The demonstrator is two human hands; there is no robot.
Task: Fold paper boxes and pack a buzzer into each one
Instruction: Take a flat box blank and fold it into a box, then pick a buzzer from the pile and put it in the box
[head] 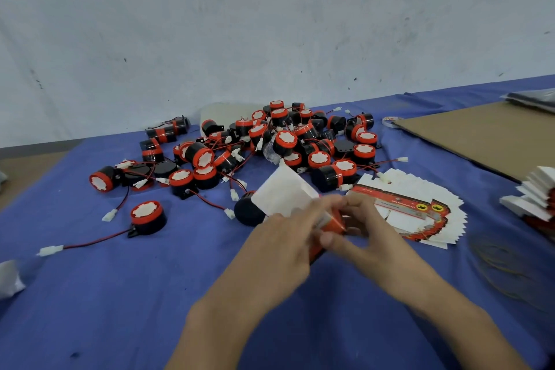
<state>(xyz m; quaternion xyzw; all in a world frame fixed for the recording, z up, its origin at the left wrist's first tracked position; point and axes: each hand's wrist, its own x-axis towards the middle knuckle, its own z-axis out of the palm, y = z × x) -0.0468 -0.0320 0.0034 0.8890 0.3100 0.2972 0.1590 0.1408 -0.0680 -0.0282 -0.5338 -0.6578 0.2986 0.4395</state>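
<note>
Both hands hold one red and white paper box (288,192) above the blue cloth; its white inner flap sticks up and to the left. My left hand (282,237) grips the box's red body from the left. My right hand (363,228) pinches the box from the right, fingers curled at its end. A heap of black and red buzzers (282,141) with red wires lies behind. One single buzzer (147,218) stands at the left. A fanned stack of flat box blanks (420,210) lies right of my hands.
A blue cloth (120,294) covers the table. A brown cardboard sheet (486,135) lies at the back right. Another stack of white blanks (534,195) sits at the right edge. Rubber bands (504,261) lie on the cloth at the right. A wall stands behind.
</note>
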